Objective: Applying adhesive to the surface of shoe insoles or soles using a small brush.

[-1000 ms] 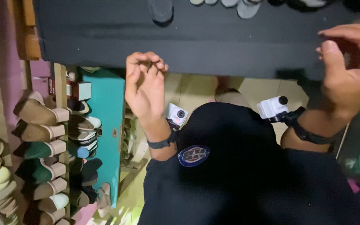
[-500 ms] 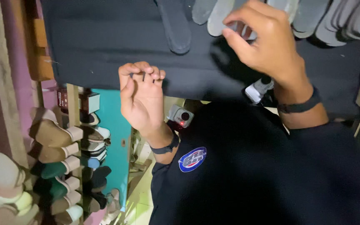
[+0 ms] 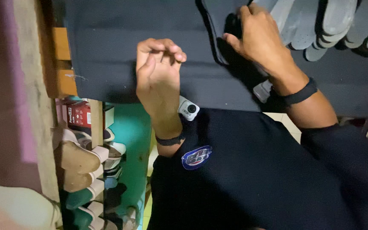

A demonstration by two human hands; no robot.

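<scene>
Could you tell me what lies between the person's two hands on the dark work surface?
In the head view, only bare dark sheet lies between the left hand and the right hand, which rests on a dark sole cut-out.

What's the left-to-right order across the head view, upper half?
Wooden post → left hand resting on the dark sheet → dark sole cutout → right hand on the cutout → row of grey sole cutouts.

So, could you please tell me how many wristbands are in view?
2: one black wristband sits on the left hand's wrist, and a second black wristband on the right hand's wrist. No others show.
</scene>
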